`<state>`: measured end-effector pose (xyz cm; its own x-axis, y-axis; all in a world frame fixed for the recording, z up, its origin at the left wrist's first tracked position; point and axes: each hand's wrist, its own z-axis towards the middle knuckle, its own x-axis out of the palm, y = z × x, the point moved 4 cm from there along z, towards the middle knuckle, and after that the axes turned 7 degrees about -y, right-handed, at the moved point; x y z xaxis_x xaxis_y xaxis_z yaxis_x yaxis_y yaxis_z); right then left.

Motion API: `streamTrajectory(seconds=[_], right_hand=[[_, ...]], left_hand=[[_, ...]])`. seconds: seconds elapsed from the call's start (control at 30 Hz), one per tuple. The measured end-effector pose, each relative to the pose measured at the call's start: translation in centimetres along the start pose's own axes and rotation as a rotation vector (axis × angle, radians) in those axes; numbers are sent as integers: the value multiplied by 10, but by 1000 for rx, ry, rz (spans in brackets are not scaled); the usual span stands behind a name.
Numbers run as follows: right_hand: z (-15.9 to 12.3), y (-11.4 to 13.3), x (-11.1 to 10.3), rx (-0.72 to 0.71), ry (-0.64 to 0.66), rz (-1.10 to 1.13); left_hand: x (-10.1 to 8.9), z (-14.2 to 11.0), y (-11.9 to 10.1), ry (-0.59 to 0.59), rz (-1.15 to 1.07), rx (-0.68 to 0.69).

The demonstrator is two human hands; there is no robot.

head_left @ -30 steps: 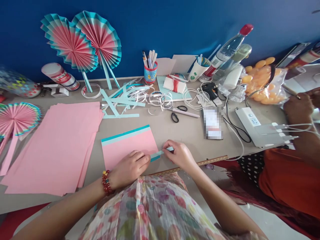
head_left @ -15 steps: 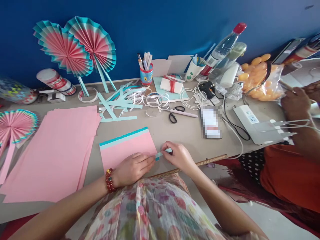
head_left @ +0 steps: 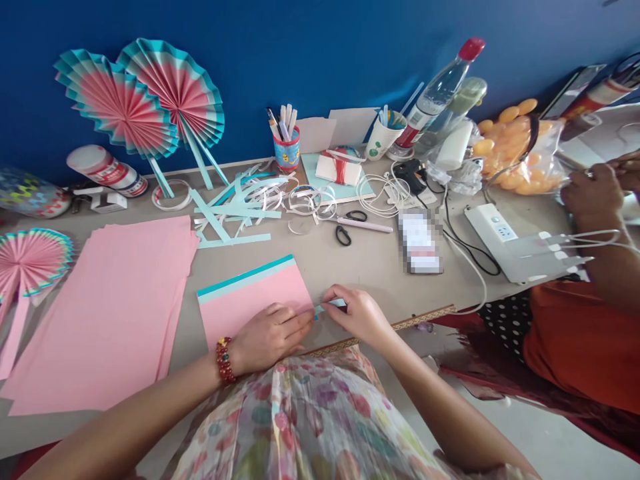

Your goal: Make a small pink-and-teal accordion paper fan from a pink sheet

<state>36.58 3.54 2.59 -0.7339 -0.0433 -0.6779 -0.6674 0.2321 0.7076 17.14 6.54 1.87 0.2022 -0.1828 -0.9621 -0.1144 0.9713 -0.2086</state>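
Observation:
My left hand lies flat on a pink sheet of paper, fingers stretched out toward its right edge. A teal band and a pale blue band run along the sheet's far edge. Just beyond the sheet's right edge, my right hand pinches a short pale blue paper strip between thumb and forefinger. Part of that strip hides behind the fingers. To the left is a stack of larger pink sheets.
Loose paper strips lie behind the sheet, near scissors and a phone. Folded paper fans lean on the wall. Right of the phone sits a power strip; another person's hand is beyond it.
The view has shifted slightly. My left hand stays flat on the pink sheet, and less of the pale blue strip shows between my two hands.

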Motion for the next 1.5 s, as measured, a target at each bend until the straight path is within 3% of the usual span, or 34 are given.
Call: streamTrajectory(seconds=[0.27, 0.5, 0.7, 1.03, 1.3, 1.5], right_hand=[[-14, 3, -1, -68, -95, -33], [-25, 5, 7, -181, -202, 131], [-33, 8, 20, -340, -305, 9], [-48, 8, 26, -448, -409, 26], [-54, 5, 31, -516, -387, 60], [-55, 2, 33, -527, -395, 46]], left_hand=[[3, 2, -3, -16, 26, -6], [6, -5, -5, 11, 41, -30], [7, -8, -8, 13, 43, -76], [8, -8, -11, -22, 21, -127], [3, -10, -8, -87, -127, -188], [-9, -6, -6, -125, -373, -380]])
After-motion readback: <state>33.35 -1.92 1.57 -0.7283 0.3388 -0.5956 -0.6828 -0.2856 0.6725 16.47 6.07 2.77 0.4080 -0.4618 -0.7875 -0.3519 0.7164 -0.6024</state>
